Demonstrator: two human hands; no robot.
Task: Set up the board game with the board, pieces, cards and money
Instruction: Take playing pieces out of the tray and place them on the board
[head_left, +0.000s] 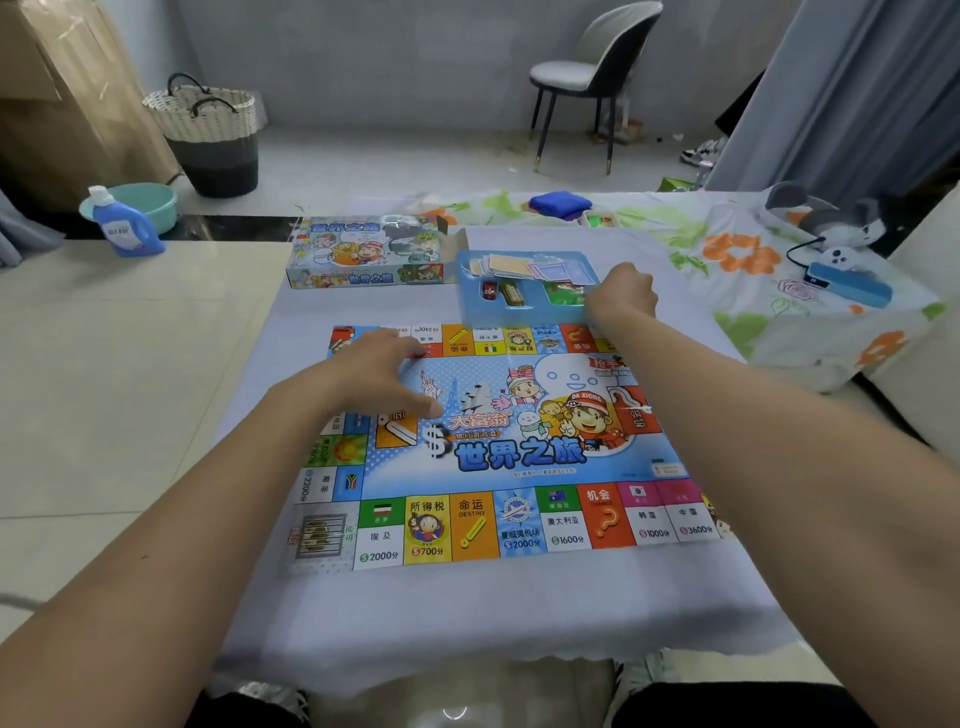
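Observation:
The colourful game board (493, 447) lies unfolded and flat on a pale cloth. My left hand (384, 371) rests on its upper left part with fingers spread and thumb stretched toward the centre. Beyond the board's far edge stands a blue plastic tray (519, 312) holding loose cards (524, 267), small car pieces (501, 292) and green money (563, 292). My right hand (623, 293) is at the tray's right side, fingers curled over its rim; what they touch is hidden. The printed game box (366, 254) lies to the tray's left.
A floral cloth (727, 249) covers the right side, with a blue folded cloth (558, 203), a blue device with a cable (847, 283) and a grey plush toy (831, 215). On the floor: a detergent bottle (124, 223), basin, woven basket (210, 130) and chair (592, 78).

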